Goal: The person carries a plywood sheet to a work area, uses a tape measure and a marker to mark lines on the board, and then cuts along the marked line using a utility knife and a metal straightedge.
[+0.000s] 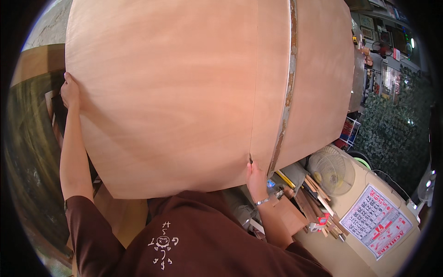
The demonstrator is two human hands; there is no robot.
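A large sheet of light brown plywood point(166, 101) fills most of the view before me. At its left edge, my left hand point(71, 92) is closed round the rim, with part of the fingers hidden. Near the sheet's lower edge, my right hand point(255, 177) is closed on a small dark pointed knife point(250, 159), most of it covered by the fingers. Its tip touches the plywood at the lower end of a thin straight line running up the sheet. Right of that line lies a long metal straightedge point(290, 78) with worn, brownish patches.
On the right are a round fan point(331, 171), a printed calendar sheet point(378, 221) and several wood strips point(318, 196) beside a cardboard box point(289, 216). Leafy greenery point(397, 115) stands beyond. A dark curved panel point(32, 152) is at the left.
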